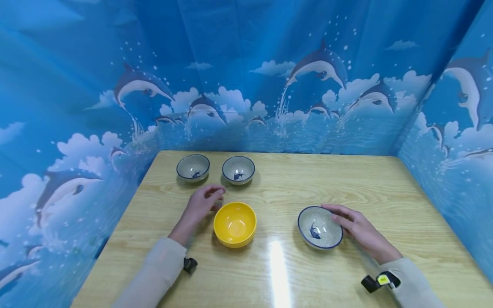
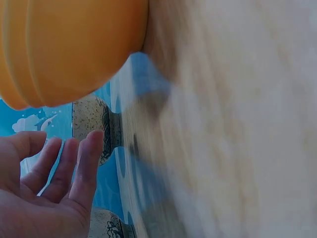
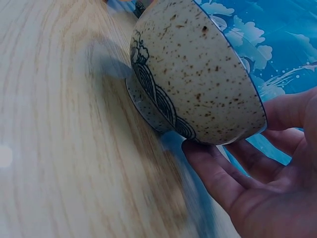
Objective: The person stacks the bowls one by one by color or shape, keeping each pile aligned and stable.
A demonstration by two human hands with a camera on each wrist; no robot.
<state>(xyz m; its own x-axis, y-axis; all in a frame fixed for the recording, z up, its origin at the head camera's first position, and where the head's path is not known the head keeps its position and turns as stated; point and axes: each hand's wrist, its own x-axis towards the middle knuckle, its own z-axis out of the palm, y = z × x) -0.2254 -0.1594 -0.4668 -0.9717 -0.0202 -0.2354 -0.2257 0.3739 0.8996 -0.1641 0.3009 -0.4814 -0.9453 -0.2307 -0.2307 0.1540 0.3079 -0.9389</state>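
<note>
My right hand [image 1: 356,226] holds a speckled grey bowl [image 1: 319,229] by its right side, thumb at the blue rim and fingers under the wall. In the right wrist view, the bowl's foot is close over the wooden table and a dark wave pattern circles its lower wall [image 3: 198,74]. My left hand [image 1: 202,203] is at the upper left of a stack of nested yellow bowls [image 1: 235,224]. Its fingers [image 2: 86,168] are loosely bent with nothing between them, and a gap separates them from the yellow bowls in the left wrist view.
Two more speckled bowls with blue rims stand near the table's back edge, one at the left [image 1: 193,168] and one beside it [image 1: 238,170]. The wooden table [image 1: 285,184] meets a blue dolphin-print curtain [image 1: 246,64] behind and at both sides.
</note>
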